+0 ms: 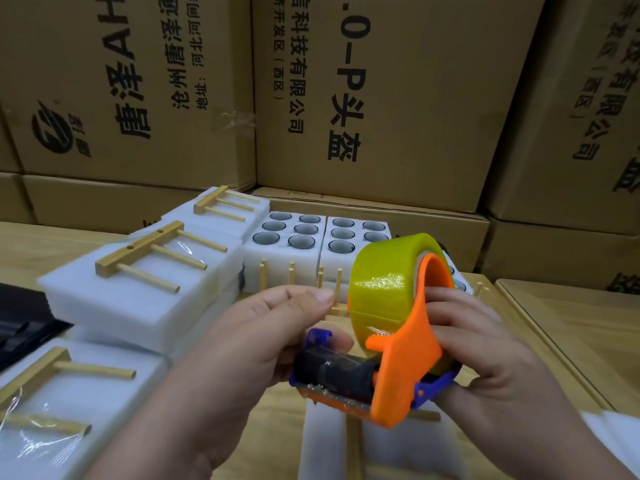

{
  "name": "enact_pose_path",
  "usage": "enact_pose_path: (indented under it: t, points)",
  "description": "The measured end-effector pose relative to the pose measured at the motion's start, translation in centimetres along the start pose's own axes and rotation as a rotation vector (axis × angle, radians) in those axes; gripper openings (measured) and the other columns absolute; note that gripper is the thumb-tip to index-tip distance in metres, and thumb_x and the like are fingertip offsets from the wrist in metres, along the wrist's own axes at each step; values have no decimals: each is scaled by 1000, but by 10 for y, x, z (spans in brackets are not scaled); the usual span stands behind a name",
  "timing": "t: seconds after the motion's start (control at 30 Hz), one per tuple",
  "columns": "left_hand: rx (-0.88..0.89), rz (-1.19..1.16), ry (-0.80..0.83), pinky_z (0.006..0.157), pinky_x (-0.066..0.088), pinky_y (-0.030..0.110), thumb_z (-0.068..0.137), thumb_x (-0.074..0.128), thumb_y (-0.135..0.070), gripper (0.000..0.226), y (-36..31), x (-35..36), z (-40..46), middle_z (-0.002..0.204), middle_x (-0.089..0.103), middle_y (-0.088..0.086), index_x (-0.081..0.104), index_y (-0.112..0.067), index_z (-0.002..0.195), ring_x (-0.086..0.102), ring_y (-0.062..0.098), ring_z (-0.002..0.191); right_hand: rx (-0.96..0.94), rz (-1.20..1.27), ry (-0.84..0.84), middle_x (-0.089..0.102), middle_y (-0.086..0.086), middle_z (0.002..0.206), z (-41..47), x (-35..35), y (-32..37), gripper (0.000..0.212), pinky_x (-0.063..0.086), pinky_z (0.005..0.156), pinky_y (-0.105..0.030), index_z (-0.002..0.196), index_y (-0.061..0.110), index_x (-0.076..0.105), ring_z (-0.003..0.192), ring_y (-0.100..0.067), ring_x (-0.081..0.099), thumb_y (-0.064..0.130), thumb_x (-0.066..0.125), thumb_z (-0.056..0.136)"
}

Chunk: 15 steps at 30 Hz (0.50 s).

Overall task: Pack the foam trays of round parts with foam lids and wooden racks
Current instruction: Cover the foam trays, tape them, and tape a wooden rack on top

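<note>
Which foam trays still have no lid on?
The two foam trays at the back centre, left one and right one: their round parts show in open holes. The stacks to the left are capped with foam lids and wooden racks.

- left hand point(273, 327), lower middle of the frame, fingers curled with thumb on top
- right hand point(485, 344), lower right, fingers curled in a grip

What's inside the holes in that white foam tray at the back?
Each hole in the open foam tray holds a round part with a dark rim. Their lower portions are hidden inside the foam.
</note>
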<state>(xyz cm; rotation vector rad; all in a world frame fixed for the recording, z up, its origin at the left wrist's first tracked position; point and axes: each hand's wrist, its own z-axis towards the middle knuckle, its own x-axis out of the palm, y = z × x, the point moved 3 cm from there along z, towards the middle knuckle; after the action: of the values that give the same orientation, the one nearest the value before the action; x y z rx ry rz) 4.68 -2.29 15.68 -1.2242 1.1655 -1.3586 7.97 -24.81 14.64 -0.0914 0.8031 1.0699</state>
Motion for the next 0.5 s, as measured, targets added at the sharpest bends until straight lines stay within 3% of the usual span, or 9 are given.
enact_pose_path:
  t: [0.07,0.2,0.33,0.4,0.5]
  points:
    - [8,-26,15,78,53,40,61,78,-46,34,0,0,1,91,78,15,78,-33,93,74,24,76,12,-4,15,64,27,121,0,0,-1,30,41,103,-23,101,29,79,132,2,50,28,82,72]
    - [56,-68,0,72,54,36,70,73,-31,25,4,0,4,88,77,14,78,-34,94,73,19,76,36,-9,58,62,28,123,-2,0,-2,30,36,107,-11,104,31,78,132,7,47,31,80,74]
    - [139,-118,-5,63,57,24,61,82,-28,32,6,-1,5,88,78,11,79,-35,92,73,14,80,49,-25,72,62,30,122,-2,-1,-1,26,38,102,-24,105,38,74,132,6,47,45,73,80]
    - [163,-117,-14,65,58,23,57,80,-36,36,7,0,6,90,79,9,79,-36,93,72,13,82,67,-32,64,60,31,124,-3,-1,-4,27,38,100,-25,107,37,73,131,9,45,39,81,81]
    - [189,-24,-53,71,56,23,68,75,-34,25,6,0,7,91,79,4,78,-40,92,73,9,87,81,-40,57,60,30,124,-5,-1,-7,30,38,100,-25,106,33,77,131,8,46,33,80,76]
